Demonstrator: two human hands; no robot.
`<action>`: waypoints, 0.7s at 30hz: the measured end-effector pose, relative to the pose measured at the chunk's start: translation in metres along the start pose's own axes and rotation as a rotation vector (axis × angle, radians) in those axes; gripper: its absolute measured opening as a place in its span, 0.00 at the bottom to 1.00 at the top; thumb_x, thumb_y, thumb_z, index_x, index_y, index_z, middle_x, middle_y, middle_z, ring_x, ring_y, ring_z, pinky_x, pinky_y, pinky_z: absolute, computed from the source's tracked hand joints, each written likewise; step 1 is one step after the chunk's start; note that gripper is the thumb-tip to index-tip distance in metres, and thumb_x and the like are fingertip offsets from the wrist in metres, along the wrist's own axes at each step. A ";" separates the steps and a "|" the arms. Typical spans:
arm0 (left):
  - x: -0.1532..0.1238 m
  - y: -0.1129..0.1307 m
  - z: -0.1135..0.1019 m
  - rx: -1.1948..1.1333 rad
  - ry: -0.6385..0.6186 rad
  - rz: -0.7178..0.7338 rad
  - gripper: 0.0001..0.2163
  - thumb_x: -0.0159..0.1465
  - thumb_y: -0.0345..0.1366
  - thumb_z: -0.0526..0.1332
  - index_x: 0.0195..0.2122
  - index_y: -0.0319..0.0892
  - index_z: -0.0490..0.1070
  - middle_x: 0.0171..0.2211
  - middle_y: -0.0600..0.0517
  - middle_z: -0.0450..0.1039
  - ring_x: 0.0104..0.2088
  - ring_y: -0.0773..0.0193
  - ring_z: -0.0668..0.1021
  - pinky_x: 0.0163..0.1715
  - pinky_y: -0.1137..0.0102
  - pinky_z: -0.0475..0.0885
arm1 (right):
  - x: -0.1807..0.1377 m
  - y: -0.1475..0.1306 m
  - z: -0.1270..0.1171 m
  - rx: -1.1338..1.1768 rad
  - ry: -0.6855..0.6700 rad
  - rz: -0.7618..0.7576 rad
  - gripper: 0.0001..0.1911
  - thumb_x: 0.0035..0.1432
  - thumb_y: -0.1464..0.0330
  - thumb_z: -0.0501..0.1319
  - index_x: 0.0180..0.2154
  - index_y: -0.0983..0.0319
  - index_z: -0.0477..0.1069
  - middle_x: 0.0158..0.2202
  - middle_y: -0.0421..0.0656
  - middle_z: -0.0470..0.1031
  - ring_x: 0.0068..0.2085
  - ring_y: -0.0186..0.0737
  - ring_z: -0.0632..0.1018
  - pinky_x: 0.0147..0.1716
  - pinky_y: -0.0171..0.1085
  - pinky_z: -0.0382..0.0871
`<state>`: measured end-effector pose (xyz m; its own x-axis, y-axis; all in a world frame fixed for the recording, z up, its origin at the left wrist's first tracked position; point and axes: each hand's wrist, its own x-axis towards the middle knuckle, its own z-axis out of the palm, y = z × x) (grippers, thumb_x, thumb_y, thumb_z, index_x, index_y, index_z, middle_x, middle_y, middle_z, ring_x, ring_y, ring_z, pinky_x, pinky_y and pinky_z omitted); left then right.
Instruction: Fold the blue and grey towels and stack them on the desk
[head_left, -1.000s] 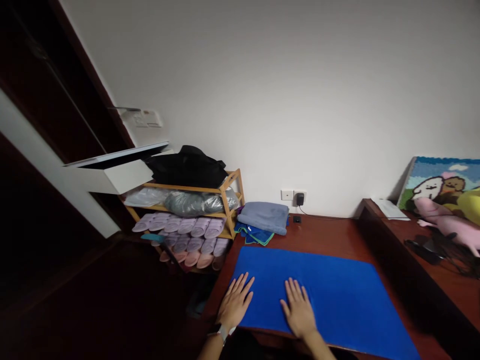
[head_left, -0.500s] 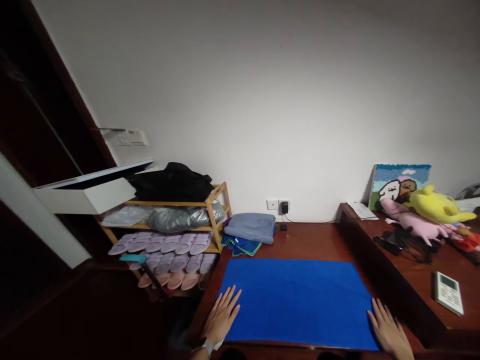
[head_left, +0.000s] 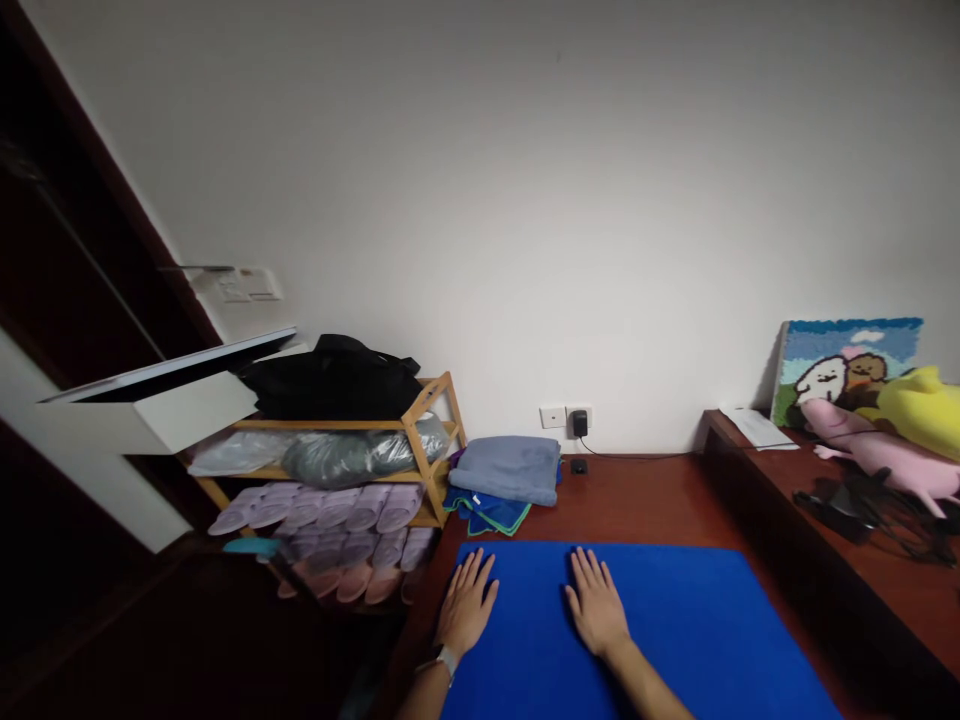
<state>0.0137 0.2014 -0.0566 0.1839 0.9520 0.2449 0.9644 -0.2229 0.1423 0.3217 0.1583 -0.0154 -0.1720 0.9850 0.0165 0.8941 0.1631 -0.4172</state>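
A blue cloth [head_left: 690, 610] lies spread flat on the reddish-brown wooden table [head_left: 637, 495]. My left hand [head_left: 466, 605] rests palm down at the cloth's far left corner, fingers stretched out, with a band on the wrist. Flat on the cloth, left of its middle and close to the far edge, is my right hand [head_left: 598, 605], its fingers extended and holding nothing. Just beyond the cloth sit a folded grey-blue towel [head_left: 506, 468] and, beneath it, a blue cloth with green edging [head_left: 491, 515].
Left of the table stands a wooden shoe rack [head_left: 431, 460] with several slippers [head_left: 367, 507] and a black bag [head_left: 337, 380] on top. A charger [head_left: 580, 424] is plugged into the wall. On the raised right ledge are a pink plush toy [head_left: 874, 450], a yellow plush toy [head_left: 926, 410] and a picture [head_left: 851, 365].
My right hand has moved left from the cloth's right edge to near its far edge. My left hand has slid forward to the far left corner. The view has shifted slightly.
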 end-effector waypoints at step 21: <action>0.027 -0.031 0.024 0.030 -0.028 0.000 0.28 0.73 0.56 0.47 0.72 0.56 0.53 0.74 0.49 0.49 0.73 0.50 0.55 0.70 0.49 0.54 | -0.042 0.314 -0.039 -0.346 0.089 0.422 0.38 0.66 0.50 0.37 0.73 0.55 0.46 0.75 0.38 0.43 0.74 0.44 0.46 0.71 0.51 0.42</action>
<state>-0.0067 0.2392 -0.0776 0.1889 0.9575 0.2178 0.9696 -0.2171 0.1132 0.6257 0.1705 -0.1111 0.2526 0.9676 -0.0046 0.9643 -0.2521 -0.0816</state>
